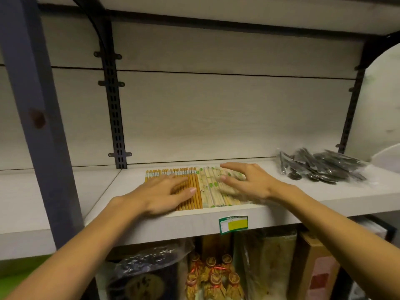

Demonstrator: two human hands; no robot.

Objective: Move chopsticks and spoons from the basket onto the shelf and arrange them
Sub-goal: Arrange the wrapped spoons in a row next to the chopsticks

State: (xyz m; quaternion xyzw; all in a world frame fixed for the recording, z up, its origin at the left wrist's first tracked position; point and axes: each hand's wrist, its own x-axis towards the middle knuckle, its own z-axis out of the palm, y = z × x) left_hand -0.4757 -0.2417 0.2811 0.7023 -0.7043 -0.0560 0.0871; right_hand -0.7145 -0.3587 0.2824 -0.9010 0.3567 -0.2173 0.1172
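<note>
Head view showed left hand [164,192] and right hand [246,180], fingers straight, pressing chopsticks [205,187] flat on shelf [173,221], probably to align them.

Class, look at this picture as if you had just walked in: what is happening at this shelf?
A person is arranging chopsticks on a shelf. The left hand lies flat on a row of brown chopsticks, and the right hand hovers with spread fingers at a row of pale chopsticks beside them. A pile of dark spoons in clear wrappers sits further right on the same shelf. No basket is in view.
</note>
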